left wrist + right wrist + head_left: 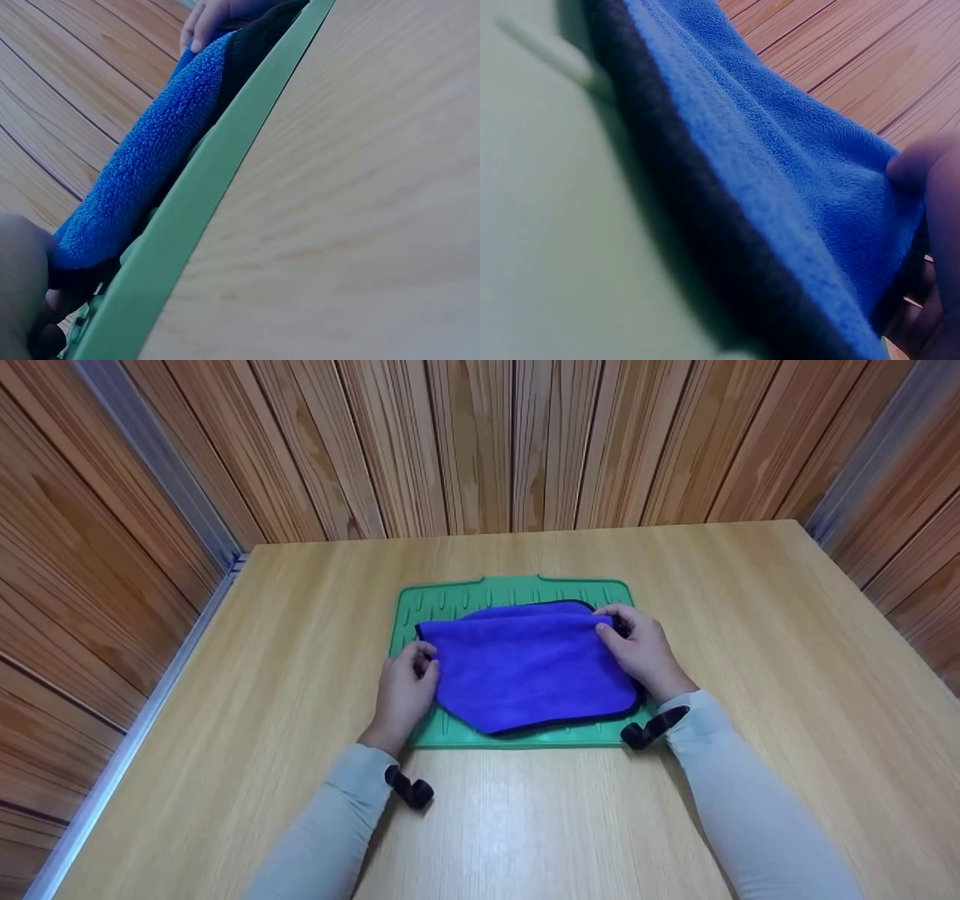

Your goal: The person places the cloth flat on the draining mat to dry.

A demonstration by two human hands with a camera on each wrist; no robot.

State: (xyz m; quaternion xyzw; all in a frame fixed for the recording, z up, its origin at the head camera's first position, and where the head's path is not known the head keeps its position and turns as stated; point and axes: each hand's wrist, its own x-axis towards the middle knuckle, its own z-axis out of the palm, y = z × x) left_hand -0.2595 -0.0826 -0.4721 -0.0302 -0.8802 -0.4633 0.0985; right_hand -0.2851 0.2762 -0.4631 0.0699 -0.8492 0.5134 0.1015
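Note:
A blue cloth (532, 671) with black edging lies folded over on a green ribbed mat (517, 741). At its left side my left hand (405, 690) pinches the edge between thumb and fingers. The upper right edge of the cloth is pinched by my right hand (641, 649). Fuzzy pile shows on the cloth (150, 165) in the left wrist view, where its near part stands a little above the mat's rim. In the right wrist view, the thumb of my right hand (941, 180) presses on the cloth (795, 165) and creases run away from it.
The mat sits in the middle of a light wooden table (300, 660). Wood-plank walls (480, 450) stand behind the table and at both sides, with metal corner posts (161, 457). A black strap with a small camera (411, 789) is on each wrist.

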